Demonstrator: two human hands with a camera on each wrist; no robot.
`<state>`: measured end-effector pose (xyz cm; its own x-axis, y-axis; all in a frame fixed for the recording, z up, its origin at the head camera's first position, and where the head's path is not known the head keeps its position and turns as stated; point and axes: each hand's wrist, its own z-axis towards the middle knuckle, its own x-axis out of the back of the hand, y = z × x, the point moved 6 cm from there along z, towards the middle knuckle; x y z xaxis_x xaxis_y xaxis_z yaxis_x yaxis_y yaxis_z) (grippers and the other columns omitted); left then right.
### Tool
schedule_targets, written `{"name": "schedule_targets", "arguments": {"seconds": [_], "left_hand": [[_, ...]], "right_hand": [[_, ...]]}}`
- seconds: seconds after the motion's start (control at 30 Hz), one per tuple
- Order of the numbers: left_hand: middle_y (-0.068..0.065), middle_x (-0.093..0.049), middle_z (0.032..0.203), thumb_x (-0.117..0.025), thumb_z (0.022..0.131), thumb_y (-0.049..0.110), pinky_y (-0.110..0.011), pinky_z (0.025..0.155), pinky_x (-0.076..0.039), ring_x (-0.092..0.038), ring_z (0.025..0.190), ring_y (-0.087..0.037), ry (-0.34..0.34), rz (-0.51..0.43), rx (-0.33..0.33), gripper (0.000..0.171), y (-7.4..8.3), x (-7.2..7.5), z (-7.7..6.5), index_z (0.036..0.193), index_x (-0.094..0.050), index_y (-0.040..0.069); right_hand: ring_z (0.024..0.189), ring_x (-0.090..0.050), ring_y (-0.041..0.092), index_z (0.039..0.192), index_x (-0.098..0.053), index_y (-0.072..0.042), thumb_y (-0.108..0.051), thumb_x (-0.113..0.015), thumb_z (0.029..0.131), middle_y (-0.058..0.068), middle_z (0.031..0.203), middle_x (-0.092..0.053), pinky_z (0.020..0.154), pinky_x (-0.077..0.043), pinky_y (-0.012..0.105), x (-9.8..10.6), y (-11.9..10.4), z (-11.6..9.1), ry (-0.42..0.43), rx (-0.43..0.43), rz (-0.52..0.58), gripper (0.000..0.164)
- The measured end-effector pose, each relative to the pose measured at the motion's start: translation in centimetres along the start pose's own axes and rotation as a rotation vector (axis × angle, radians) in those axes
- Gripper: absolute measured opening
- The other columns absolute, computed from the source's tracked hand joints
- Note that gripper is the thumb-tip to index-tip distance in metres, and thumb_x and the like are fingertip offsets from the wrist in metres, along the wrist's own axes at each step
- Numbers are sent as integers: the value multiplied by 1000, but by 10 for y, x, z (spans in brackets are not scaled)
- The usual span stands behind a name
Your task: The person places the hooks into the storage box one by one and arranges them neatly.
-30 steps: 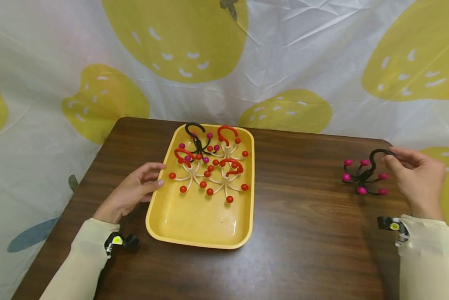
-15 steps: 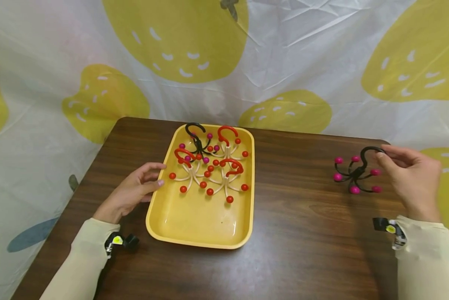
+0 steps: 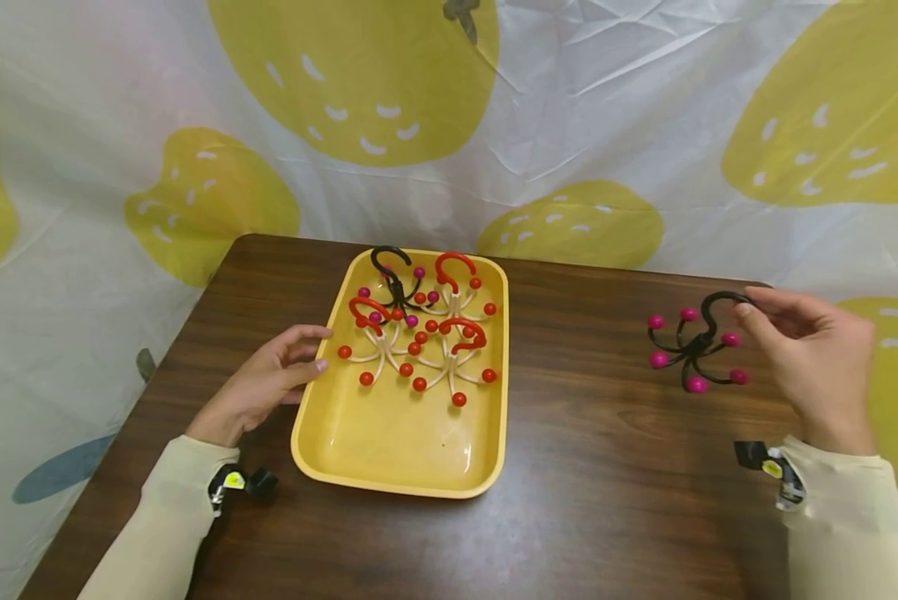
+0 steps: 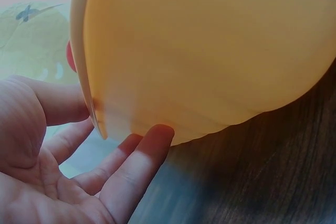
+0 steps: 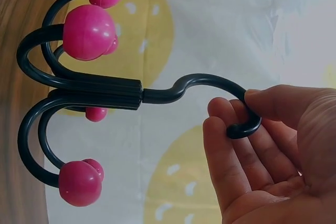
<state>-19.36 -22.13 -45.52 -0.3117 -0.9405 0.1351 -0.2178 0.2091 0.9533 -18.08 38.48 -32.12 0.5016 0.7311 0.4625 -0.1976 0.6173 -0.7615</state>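
Note:
My right hand [image 3: 824,358] pinches the end of the curved hook of a black multi-arm hook hanger [image 3: 692,346] between thumb and fingers, over the table's right side. In the right wrist view the hanger [image 5: 100,90] lies sideways across the picture, its curled arms tipped with pink balls. At the left, my left hand [image 3: 265,379] grips the side of a yellow tray [image 3: 389,485]. The left wrist view shows the thumb at the rim and fingers [image 4: 144,161] against the outer wall. Inside the tray's far half stand one similar black hanger [image 3: 396,292] and three cream-and-red hangers [image 3: 452,358].
A dark wood table [image 3: 606,483] carries the tray, left of its middle. Behind it hangs a white cloth [image 3: 419,200] printed with large yellow fruit. Hooks of the hangers rise around the tray's far rim. Each wrist wears a strapped camera [image 3: 775,467].
My right hand has moved to the left with the black hanger, bringing it nearer the tray. My left hand and the tray have kept their places.

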Motion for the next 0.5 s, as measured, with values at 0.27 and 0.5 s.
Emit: {"name": "schedule_targets", "arguments": {"seconds": [0.27,0.5], "left_hand": [[-31,-49,149,-62,107,13,-45,83,-66,-72,110,-29,-4,-4,-6,56,-1,0,-1,158,-39,8],[-31,-49,148,-63,107,14,-44,82,-66,-72,108,-26,-8,-15,-8,55,-2,1,1,157,-39,8]], "right_hand": [[67,-68,-12,111,-81,2,-5,-84,89,-31,80,-72,66,-51,5,-8,-26,-10,-26,63,5,24],[64,-67,-10,107,-82,3,1,-84,87,-28,81,-74,63,-51,5,-20,-49,-17,-57,157,53,21]]}}
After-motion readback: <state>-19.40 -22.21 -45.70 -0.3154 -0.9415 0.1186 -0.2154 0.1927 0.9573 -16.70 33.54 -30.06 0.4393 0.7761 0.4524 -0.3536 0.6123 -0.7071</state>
